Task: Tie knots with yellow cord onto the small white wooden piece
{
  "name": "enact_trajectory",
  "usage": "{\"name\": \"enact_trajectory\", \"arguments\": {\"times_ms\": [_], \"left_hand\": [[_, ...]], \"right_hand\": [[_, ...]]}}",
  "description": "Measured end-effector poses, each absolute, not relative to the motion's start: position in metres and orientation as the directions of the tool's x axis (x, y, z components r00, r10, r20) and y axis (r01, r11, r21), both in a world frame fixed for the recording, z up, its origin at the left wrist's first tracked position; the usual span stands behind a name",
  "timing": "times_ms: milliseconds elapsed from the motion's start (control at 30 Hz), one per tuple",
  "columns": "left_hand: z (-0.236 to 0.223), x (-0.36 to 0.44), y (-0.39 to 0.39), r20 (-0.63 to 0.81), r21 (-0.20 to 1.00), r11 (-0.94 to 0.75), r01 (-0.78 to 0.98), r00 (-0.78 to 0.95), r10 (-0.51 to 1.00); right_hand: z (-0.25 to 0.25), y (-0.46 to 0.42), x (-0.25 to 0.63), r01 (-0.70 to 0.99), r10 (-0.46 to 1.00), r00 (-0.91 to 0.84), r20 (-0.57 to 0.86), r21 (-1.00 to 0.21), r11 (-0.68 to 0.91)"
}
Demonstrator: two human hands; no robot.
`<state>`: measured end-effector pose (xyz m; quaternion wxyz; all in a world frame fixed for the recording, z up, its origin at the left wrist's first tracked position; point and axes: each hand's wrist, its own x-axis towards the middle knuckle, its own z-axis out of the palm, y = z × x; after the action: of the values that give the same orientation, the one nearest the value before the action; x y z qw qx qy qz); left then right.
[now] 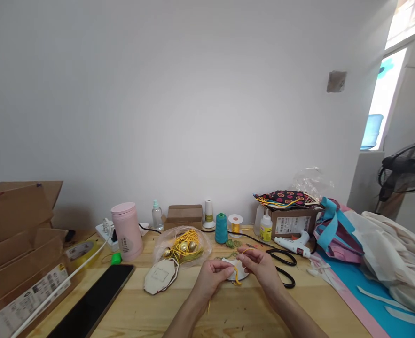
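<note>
My left hand (214,278) is closed in a pinch on a yellow cord (236,277), whose loose end trails below the hand. Close to it, my right hand (258,268) also has its fingertips together, with a strand of the same cord at them. Behind and under the fingers lies a white rounded piece (241,271) with a dark edge, partly hidden by both hands. Just beyond are some green threads (233,243). Black-handled scissors (285,277) rest by my right hand, their blades out of sight.
To the left are octagonal panels (160,277), a plastic bag of yellow cords and gold bells (184,246), a phone (92,300) and a pink tumbler (127,232). Behind stand a teal thread cone (221,229) and glue bottle (265,227). A glue gun (295,244) lies right.
</note>
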<state>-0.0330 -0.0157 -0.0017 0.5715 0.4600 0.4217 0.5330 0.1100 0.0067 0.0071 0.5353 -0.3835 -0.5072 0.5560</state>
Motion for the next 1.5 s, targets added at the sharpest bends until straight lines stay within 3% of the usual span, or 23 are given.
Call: {"name": "enact_trajectory", "arguments": {"times_ms": [267,333,433,500,567,633,733,1000,1233,1500], "left_hand": [[-0.004,-0.035,-0.013,-0.071,0.958,0.066,-0.279,-0.008,0.997],[-0.005,-0.038,-0.013,-0.101,0.954,0.092,-0.285,-0.017,0.995],[-0.003,-0.041,-0.014,-0.157,0.937,0.146,-0.317,-0.011,0.988],[-0.001,-0.042,-0.016,-0.201,0.908,0.191,-0.373,0.013,0.98],[0.0,-0.042,-0.018,-0.208,0.87,0.208,-0.447,0.051,0.977],[0.0,-0.042,-0.019,-0.194,0.837,0.203,-0.508,0.071,0.978],[-0.002,-0.04,-0.018,-0.201,0.805,0.187,-0.563,0.037,0.979],[-0.002,-0.028,-0.017,-0.171,0.832,0.177,-0.526,0.06,0.983],[-0.002,-0.029,-0.019,-0.071,0.808,0.119,-0.576,0.105,0.992],[-0.003,-0.034,-0.014,-0.168,0.841,0.163,-0.516,0.038,0.985]], "right_hand": [[0.005,0.011,0.119,-0.26,0.996,0.051,0.076,-0.962,0.087],[0.007,0.012,0.122,-0.205,0.968,0.191,0.16,-0.958,0.199],[0.012,0.007,0.124,0.035,0.839,0.325,0.436,-0.892,0.45],[0.014,-0.002,0.12,0.234,0.757,0.194,0.625,-0.778,0.583],[0.014,-0.013,0.111,0.369,0.718,-0.09,0.69,-0.647,0.667],[0.01,-0.021,0.101,0.459,0.722,-0.334,0.606,-0.564,0.686],[0.001,-0.029,0.085,0.57,0.776,-0.436,0.456,-0.528,0.63],[-0.012,-0.029,0.068,0.716,0.866,-0.328,0.377,-0.498,0.489],[-0.011,-0.026,0.077,0.657,0.868,-0.299,0.397,-0.574,0.489],[-0.003,-0.006,0.096,0.494,0.872,-0.118,0.474,-0.734,0.466]]}}
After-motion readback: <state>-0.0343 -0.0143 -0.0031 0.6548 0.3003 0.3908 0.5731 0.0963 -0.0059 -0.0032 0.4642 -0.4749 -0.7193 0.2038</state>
